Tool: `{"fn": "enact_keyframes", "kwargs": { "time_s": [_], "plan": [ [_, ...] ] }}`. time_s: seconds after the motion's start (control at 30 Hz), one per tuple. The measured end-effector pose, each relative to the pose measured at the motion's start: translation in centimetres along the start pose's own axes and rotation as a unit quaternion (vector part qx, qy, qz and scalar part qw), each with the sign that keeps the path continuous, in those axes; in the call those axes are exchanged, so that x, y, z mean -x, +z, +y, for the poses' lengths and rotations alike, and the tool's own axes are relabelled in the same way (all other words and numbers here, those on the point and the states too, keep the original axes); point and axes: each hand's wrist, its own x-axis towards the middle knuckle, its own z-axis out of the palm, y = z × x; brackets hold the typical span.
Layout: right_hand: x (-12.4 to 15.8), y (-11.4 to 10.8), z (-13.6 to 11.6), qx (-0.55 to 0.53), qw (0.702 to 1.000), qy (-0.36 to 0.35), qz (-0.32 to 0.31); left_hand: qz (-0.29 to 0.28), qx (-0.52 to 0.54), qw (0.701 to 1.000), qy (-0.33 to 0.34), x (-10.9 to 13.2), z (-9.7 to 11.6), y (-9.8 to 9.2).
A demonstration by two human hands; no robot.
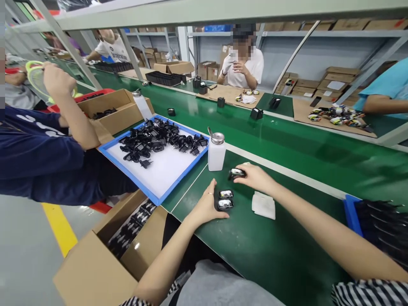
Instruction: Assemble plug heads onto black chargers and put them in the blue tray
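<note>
Two black devices with white labels (225, 194) lie side by side.

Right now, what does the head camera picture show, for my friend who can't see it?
A person's right hand holds a small black-and-silver gadget over a green assembly-line belt, while the left hand rests beside two similar gadgets.

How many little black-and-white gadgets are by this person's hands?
3. One gadget is held in the right hand; two more gadgets lie close together on the green belt beside the left hand. The hands may hide others.
</note>
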Motion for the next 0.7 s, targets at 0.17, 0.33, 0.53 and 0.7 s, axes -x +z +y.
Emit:
{"fn": "enact_keyframes", "kwargs": {
  "time_s": [0.17, 0.33, 0.53, 0.7],
  "plan": [
    [-0.2, 1.5, -1.6, -0.140, 0.974, -0.053, -0.172, -0.011, 0.021, 1.000, 0.017, 0.0, -0.3, -0.2],
    [1.4, -1.3, 1.6, -0.094, 0.978, 0.073, -0.169, -0.054, 0.012, 0.997, 0.052, -0.6, -0.5, -0.3],
    [6.8, -0.2, 3.2, 0.040, 0.952, 0.184, -0.242, -0.056, 0.027, 0.995, 0.072, -1.2, -0.5, 0.0],
    [4.7, 0.1, 1.9, -0.006, 0.974, 0.115, -0.197, -0.045, 0.030, 0.997, 0.060, -1.4, -0.8, 0.5]
  ]
}}
